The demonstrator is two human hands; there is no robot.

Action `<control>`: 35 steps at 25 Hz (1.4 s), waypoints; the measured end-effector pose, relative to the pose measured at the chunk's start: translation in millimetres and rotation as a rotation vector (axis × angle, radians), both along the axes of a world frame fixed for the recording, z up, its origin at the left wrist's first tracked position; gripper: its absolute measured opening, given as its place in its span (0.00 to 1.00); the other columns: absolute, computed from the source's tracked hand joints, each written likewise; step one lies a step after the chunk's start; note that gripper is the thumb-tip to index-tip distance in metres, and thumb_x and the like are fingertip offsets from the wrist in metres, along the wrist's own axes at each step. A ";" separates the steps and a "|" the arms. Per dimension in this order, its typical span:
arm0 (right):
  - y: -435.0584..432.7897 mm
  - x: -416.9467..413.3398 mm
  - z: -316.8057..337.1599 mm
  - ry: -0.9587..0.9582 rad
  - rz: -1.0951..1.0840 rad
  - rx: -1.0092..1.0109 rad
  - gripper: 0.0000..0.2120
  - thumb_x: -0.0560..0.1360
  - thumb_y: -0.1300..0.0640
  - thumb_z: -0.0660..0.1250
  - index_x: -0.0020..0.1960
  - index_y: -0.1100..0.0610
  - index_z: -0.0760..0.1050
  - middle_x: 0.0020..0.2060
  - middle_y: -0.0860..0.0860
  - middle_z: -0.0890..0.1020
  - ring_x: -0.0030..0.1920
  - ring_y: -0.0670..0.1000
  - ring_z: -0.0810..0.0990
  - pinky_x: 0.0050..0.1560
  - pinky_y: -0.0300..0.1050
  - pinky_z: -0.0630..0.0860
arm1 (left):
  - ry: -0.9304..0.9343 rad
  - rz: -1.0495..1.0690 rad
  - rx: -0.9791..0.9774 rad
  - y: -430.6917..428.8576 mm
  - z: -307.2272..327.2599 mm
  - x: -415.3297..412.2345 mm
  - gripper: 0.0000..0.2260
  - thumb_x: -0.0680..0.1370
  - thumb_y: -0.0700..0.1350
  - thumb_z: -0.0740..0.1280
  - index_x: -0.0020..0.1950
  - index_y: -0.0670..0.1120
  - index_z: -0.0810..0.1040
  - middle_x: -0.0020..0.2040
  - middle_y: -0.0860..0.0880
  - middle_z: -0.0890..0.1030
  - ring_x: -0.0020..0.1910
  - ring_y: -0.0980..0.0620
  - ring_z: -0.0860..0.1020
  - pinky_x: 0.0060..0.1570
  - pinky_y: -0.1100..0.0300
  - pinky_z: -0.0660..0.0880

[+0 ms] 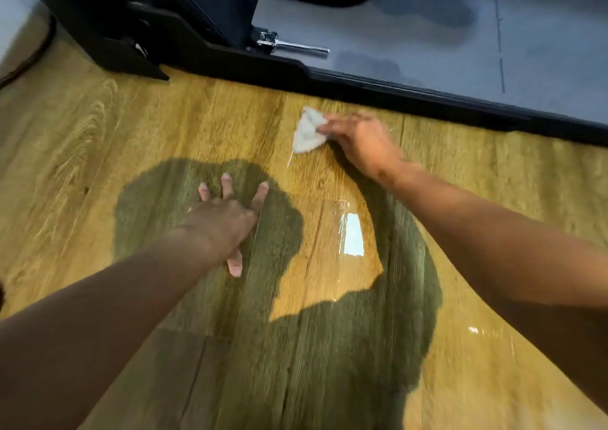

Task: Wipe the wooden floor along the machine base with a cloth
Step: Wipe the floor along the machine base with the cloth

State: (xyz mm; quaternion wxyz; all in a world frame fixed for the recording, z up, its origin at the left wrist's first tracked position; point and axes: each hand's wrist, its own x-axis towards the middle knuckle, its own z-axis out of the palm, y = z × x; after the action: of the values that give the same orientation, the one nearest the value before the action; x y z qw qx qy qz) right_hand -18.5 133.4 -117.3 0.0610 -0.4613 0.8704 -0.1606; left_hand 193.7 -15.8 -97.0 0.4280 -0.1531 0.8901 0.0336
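Right hand [358, 140] gripping cloth [307, 132], fingers curling over its edge, pressing it onto wooden floor [131, 127]. Cloth lying bunched just beyond fingertips, close to machine base [362, 85] but not touching it. Left hand [223, 219] bracing flat on floor, fingers spreading, nearer body and well apart from cloth. Wipe looking mid-run. Boards between hands shining glossy, though motion blur hiding any wet trail. Judging strip along base either side of right hand as remaining to cover.
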 end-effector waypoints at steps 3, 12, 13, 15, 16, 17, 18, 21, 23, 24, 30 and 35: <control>-4.4 -1.2 -14.6 0.022 -0.146 0.003 0.15 0.79 0.59 0.61 0.65 0.49 0.74 0.67 0.47 0.73 0.62 0.54 0.71 0.64 0.44 0.67 | 0.004 -0.005 0.019 0.2 4.9 0.8 0.64 0.63 0.50 0.79 0.72 0.54 0.24 0.71 0.31 0.30 0.71 0.25 0.42 0.67 0.36 0.58; 22.7 -13.0 -13.8 0.071 -0.216 -0.004 0.16 0.79 0.63 0.61 0.63 0.52 0.76 0.65 0.52 0.75 0.59 0.56 0.75 0.62 0.48 0.69 | 0.005 -0.029 0.048 1.3 14.1 0.4 0.62 0.65 0.50 0.78 0.73 0.52 0.25 0.71 0.30 0.31 0.71 0.25 0.42 0.69 0.35 0.58; 30.3 11.7 -18.6 0.051 -0.185 -0.014 0.17 0.78 0.64 0.61 0.64 0.53 0.76 0.65 0.53 0.75 0.59 0.57 0.74 0.61 0.53 0.70 | 0.004 -0.027 0.053 2.2 15.3 0.5 0.62 0.66 0.51 0.78 0.73 0.52 0.25 0.71 0.30 0.31 0.71 0.25 0.42 0.69 0.35 0.58; 58.6 66.4 -23.6 0.063 0.040 -0.047 0.18 0.75 0.64 0.64 0.63 0.52 0.76 0.64 0.53 0.77 0.58 0.57 0.76 0.54 0.50 0.75 | 0.009 -0.026 0.059 2.5 16.4 -0.3 0.62 0.66 0.50 0.78 0.73 0.51 0.26 0.71 0.30 0.31 0.71 0.25 0.42 0.68 0.35 0.58; 70.5 79.6 -20.9 0.078 0.188 -0.014 0.19 0.74 0.63 0.64 0.63 0.51 0.76 0.64 0.52 0.77 0.56 0.56 0.76 0.50 0.46 0.75 | 0.010 -0.023 0.057 2.3 16.6 -0.7 0.62 0.66 0.50 0.78 0.73 0.51 0.26 0.71 0.30 0.31 0.71 0.25 0.42 0.68 0.35 0.58; 76.2 75.9 -19.3 0.100 0.291 0.027 0.19 0.75 0.61 0.64 0.64 0.49 0.75 0.65 0.51 0.76 0.55 0.55 0.76 0.48 0.45 0.75 | 0.005 -0.016 0.054 2.8 16.8 -0.9 0.62 0.66 0.50 0.78 0.73 0.52 0.26 0.71 0.31 0.31 0.71 0.25 0.42 0.68 0.34 0.58; 73.1 63.1 -15.5 0.106 0.297 0.072 0.18 0.76 0.60 0.63 0.64 0.48 0.74 0.65 0.50 0.75 0.55 0.54 0.76 0.48 0.46 0.76 | 0.000 -0.009 0.051 3.8 16.4 -0.7 0.62 0.65 0.49 0.78 0.73 0.52 0.26 0.71 0.31 0.31 0.71 0.25 0.42 0.68 0.34 0.59; 46.7 38.4 -11.1 0.083 -0.049 0.059 0.16 0.79 0.60 0.62 0.65 0.49 0.73 0.67 0.49 0.73 0.57 0.54 0.74 0.54 0.49 0.75 | 0.025 -0.019 0.029 3.4 12.7 2.5 0.63 0.64 0.49 0.79 0.73 0.53 0.26 0.72 0.32 0.31 0.71 0.26 0.42 0.67 0.35 0.61; 50.4 74.7 -19.6 0.040 -0.139 0.041 0.18 0.78 0.62 0.63 0.66 0.49 0.73 0.68 0.49 0.73 0.57 0.53 0.73 0.56 0.48 0.74 | 0.041 -0.011 0.030 1.6 10.3 5.4 0.63 0.63 0.49 0.79 0.73 0.55 0.26 0.72 0.33 0.31 0.72 0.27 0.42 0.66 0.36 0.61; 64.1 105.9 -25.0 0.043 -0.070 0.031 0.19 0.77 0.63 0.65 0.66 0.49 0.73 0.67 0.50 0.73 0.58 0.53 0.73 0.55 0.48 0.75 | 0.049 -0.007 0.031 0.6 8.8 5.7 0.64 0.63 0.49 0.80 0.73 0.55 0.26 0.72 0.34 0.31 0.72 0.27 0.41 0.66 0.36 0.61; 98.8 144.2 -7.4 0.116 0.242 0.077 0.18 0.76 0.56 0.59 0.64 0.51 0.75 0.65 0.52 0.76 0.55 0.57 0.76 0.50 0.50 0.75 | 0.042 -0.003 0.021 -0.5 2.8 2.2 0.65 0.61 0.51 0.80 0.72 0.57 0.25 0.73 0.35 0.31 0.71 0.27 0.40 0.66 0.33 0.57; 115.6 203.6 -19.0 0.009 0.053 -0.006 0.19 0.74 0.64 0.67 0.63 0.51 0.77 0.64 0.51 0.76 0.58 0.56 0.75 0.55 0.52 0.74 | 0.083 -0.064 0.011 -5.5 2.3 12.6 0.62 0.64 0.54 0.78 0.73 0.58 0.28 0.74 0.36 0.32 0.72 0.27 0.42 0.67 0.33 0.57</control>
State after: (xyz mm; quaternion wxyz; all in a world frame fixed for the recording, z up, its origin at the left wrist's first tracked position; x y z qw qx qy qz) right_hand 185.1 249.0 -136.4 0.0601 -0.4850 0.8577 -0.1598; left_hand 206.3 -21.4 -94.7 0.3923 -0.1209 0.9113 0.0312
